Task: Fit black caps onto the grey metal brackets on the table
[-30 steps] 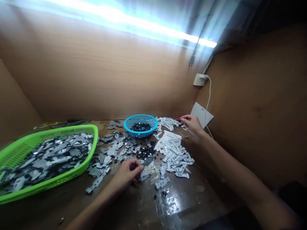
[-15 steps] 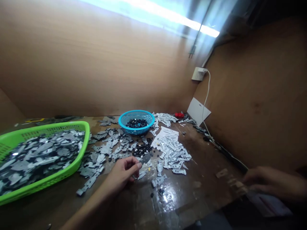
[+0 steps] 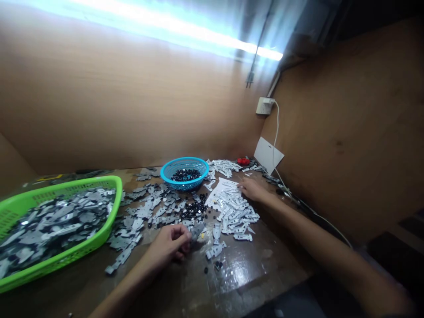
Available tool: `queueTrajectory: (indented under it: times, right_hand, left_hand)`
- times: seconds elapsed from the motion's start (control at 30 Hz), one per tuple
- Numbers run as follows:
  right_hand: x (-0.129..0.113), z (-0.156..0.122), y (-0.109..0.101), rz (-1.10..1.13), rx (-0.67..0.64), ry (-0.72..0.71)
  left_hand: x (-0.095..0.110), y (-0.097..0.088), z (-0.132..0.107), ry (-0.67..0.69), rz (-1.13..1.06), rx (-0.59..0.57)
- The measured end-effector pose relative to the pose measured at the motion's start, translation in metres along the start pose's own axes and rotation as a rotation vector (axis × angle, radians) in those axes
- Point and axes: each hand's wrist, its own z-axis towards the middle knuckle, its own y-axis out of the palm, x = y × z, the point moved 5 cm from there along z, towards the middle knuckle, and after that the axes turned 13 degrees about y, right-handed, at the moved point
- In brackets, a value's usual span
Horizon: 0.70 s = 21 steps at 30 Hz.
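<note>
At left on the tabletop (image 3: 265,261), a basket (image 3: 116,194) with parts (image 3: 62,226) inside. Right of it, loose parts (image 3: 145,206), then discs (image 3: 195,207), then a paper sheet (image 3: 217,190) partly under piled parts (image 3: 235,212). Behind the discs, before the back wall (image 3: 126,101), a colander (image 3: 180,184) holding more discs (image 3: 186,175).

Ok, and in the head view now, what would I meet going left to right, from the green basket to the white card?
Green basket → left hand → its grey piece → red item → white card.
</note>
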Motion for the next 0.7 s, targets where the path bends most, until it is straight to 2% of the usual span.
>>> queueTrajectory:
  times: [0.17,0.27,0.37,0.47,0.53,0.63,0.7]
  right_hand:
    - [0.001,0.012,0.015,-0.008,0.050,0.056]
    - [0.004,0.008,0.009,0.001,0.089,0.091]
    - [-0.001,0.001,-0.007,0.032,0.157,0.113]
    - [-0.024,-0.013,-0.029,0.240,0.275,0.077]
    - [-0.047,-0.022,-0.035,0.433,0.199,0.075]
    - [-0.093,-0.037,-0.030,0.710,-0.054,0.013]
    - [-0.119,-0.049,-0.027,0.738,-0.075,-0.046]
  left_hand:
    - [-0.002,-0.004,0.001,-0.021,-0.078,0.040]
    - [-0.002,-0.008,0.001,-0.042,-0.115,0.069]
    - [-0.001,-0.008,0.001,-0.043,-0.124,0.084]
    - [0.000,-0.007,0.001,-0.051,-0.124,0.082]
    - [0.000,-0.006,0.001,-0.052,-0.122,0.087]
    - [-0.001,-0.006,0.001,-0.040,-0.115,0.095]
    - [-0.003,-0.006,0.001,-0.032,-0.106,0.096]
